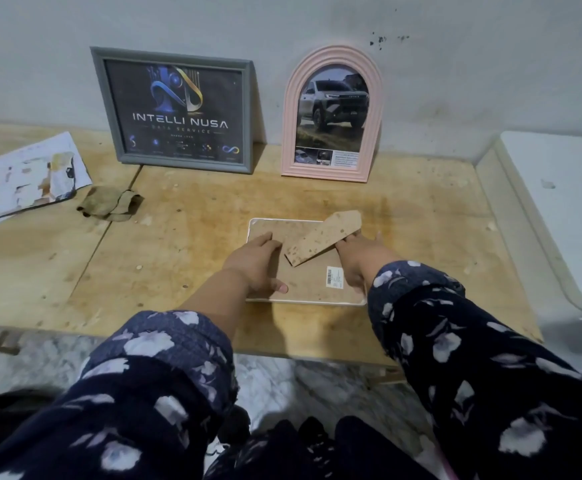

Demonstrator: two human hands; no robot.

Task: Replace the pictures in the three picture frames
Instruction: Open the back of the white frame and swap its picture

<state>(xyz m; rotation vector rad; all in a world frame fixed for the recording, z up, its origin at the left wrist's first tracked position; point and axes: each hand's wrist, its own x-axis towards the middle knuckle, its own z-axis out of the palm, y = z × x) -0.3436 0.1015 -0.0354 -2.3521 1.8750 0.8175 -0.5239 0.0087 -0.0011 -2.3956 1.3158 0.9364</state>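
Observation:
A white frame (312, 296) lies face down on the wooden table (178, 244), its brown backing board up and its cardboard stand leg (322, 237) swung out. My left hand (256, 263) grips the frame's left edge, thumb on the backing. My right hand (358, 261) holds the right edge beside a barcode sticker (334, 277), fingers under the leg's tip. A grey frame (175, 110) with a dark logo poster and a pink arched frame (332, 116) with a truck picture lean on the wall behind.
Loose printed sheets (23, 178) lie at the far left, with a crumpled olive cloth (109, 204) beside them. A white surface (559, 209) borders the table on the right. Marble floor (300, 386) shows below the table's front edge.

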